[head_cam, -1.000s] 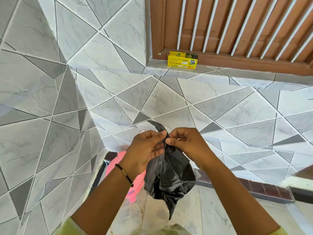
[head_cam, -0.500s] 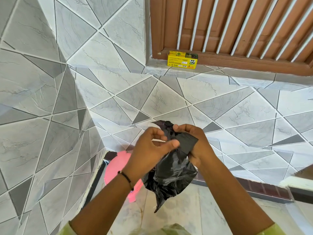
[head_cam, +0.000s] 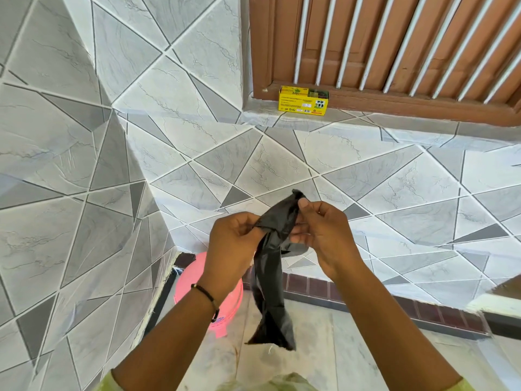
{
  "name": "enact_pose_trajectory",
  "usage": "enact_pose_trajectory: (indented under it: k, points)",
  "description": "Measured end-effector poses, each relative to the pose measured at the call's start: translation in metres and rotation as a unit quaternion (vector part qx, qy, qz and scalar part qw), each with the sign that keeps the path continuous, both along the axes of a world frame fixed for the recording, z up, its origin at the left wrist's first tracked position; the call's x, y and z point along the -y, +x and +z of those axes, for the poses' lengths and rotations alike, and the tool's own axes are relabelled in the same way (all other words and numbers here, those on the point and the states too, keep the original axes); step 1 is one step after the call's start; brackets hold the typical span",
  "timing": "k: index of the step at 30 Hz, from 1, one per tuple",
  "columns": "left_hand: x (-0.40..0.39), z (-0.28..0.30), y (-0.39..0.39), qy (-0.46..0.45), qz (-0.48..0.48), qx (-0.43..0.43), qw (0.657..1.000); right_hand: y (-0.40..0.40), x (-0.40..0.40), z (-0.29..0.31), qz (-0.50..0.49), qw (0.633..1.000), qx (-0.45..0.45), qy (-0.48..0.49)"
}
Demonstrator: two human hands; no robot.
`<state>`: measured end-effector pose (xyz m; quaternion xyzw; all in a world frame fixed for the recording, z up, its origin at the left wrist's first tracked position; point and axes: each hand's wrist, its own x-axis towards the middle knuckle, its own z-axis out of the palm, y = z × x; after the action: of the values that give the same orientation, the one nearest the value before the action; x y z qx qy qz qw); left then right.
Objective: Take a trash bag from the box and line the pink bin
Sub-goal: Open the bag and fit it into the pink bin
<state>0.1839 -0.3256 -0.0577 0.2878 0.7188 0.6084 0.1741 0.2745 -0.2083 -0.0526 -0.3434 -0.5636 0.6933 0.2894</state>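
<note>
L hand (head_cam: 234,244) + R hand (head_cam: 321,235) pinch black bag (head_cam: 270,277) | pink bin (head_cam: 194,280) unlined | box (head_cam: 303,102) on sill

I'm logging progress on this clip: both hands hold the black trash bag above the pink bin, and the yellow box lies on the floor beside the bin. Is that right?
Not quite. The yellow box is not on the floor; the head view shows it on the tiled ledge under the barred window. The rest stands: the left hand and right hand hold the black trash bag above the pink bin.
</note>
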Motion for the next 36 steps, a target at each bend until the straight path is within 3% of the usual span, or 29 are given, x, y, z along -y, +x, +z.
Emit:
enact_pose_trajectory:
  k: [5, 10, 15, 22, 29, 33, 36]
  points:
    - [-0.005, -0.005, -0.004, 0.05, 0.037, 0.131, 0.989, 0.01, 0.01, -0.001, 0.07, 0.992, 0.021, 0.1]
    - [-0.004, -0.007, -0.001, 0.057, -0.022, 0.107, 0.992, 0.007, 0.019, -0.002, 0.115, 0.974, 0.041, 0.19]
    - [0.0, -0.007, 0.0, 0.017, -0.127, 0.071, 0.989, 0.005, 0.013, 0.0, 0.079, 0.982, 0.028, 0.171]
    - [0.002, -0.005, -0.008, 0.078, -0.018, 0.129, 0.988, 0.004, 0.01, -0.002, 0.037, 0.989, 0.011, 0.146]
    - [0.01, -0.006, -0.023, 0.155, -0.016, 0.166, 0.974, 0.014, -0.006, -0.003, -0.012, 0.99, -0.026, 0.137]
    - [0.008, -0.005, -0.038, 0.223, 0.048, 0.221, 0.948, 0.019, -0.022, 0.002, -0.077, 0.991, -0.109, 0.008]
    - [0.006, -0.005, -0.045, 0.219, 0.059, 0.247, 0.942, 0.019, -0.026, 0.003, -0.066, 0.985, -0.14, -0.072]
